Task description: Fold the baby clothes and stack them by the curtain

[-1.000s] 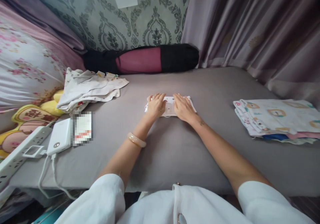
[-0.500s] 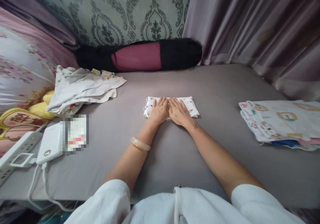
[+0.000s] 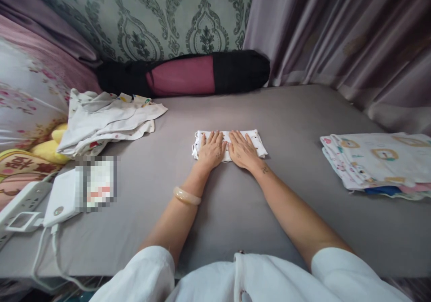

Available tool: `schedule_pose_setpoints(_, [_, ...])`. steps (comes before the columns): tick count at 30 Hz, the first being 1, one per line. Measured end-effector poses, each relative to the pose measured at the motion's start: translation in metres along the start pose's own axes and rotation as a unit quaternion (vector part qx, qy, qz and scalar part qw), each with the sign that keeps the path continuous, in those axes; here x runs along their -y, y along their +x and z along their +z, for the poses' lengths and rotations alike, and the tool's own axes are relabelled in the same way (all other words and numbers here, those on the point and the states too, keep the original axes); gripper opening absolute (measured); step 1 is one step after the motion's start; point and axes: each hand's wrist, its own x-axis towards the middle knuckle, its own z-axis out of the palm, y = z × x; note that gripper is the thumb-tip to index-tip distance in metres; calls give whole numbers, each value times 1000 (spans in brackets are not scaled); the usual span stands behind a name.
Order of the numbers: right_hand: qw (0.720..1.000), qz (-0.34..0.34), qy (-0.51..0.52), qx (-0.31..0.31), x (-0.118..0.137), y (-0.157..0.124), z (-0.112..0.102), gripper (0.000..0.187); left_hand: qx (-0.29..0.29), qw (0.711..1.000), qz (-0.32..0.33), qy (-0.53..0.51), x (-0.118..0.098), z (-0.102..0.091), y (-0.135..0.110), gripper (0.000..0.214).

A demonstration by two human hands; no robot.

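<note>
A folded white cloth point(image 3: 258, 146) with small dark and coloured prints lies in the middle of the grey sheet. Flat on its left half rests my left hand point(image 3: 212, 151), fingers stretched out. My right hand point(image 3: 244, 151) presses flat on the right half, its fingers also extended and pointing away from me. A small gap shows between the two hands. White ties or loops stick out at the cloth's left edge. Much of the cloth's middle is hidden under my hands.
Loose white cloths point(image 3: 111, 118) lie in a heap at left; a folded cloth stack point(image 3: 380, 158) sits at right. A black-and-maroon long bag point(image 3: 182, 75) lines the wall. Near left are a power strip point(image 3: 28, 199), a white charger box point(image 3: 63, 196) with cables and a blurred item point(image 3: 101, 183).
My hands have slid slightly apart on the cloth, opening a gap between them. The whole view has shifted a little.
</note>
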Motion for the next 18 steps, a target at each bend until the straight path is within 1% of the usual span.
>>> schedule_pose_setpoints(2, [1000, 0, -2, -3, 0, 0, 2, 56, 9, 1000, -3, 3, 0, 1, 0, 54])
schedule_pose_setpoints(5, [1000, -3, -3, -8, 0, 0, 4, 55, 2, 1000, -3, 3, -1, 1, 0, 54])
schedule_pose_setpoints(8, [1000, 4, -4, -12, -1, -1, 3, 56, -20, 1000, -6, 6, -2, -2, -2, 55])
schedule_pose_setpoints(12, [999, 34, -14, -27, -2, -3, 2, 58, -56, 998, -31, 24, 1, -2, -5, 59])
schedule_pose_setpoints(16, [999, 52, -11, 1, -3, -3, 3, 59, -38, 997, -45, 44, 4, 2, -6, 63])
schedule_pose_setpoints(18, [998, 53, -11, 5, -3, -3, 3, 59, -30, 997, -47, 49, 4, 3, -6, 63])
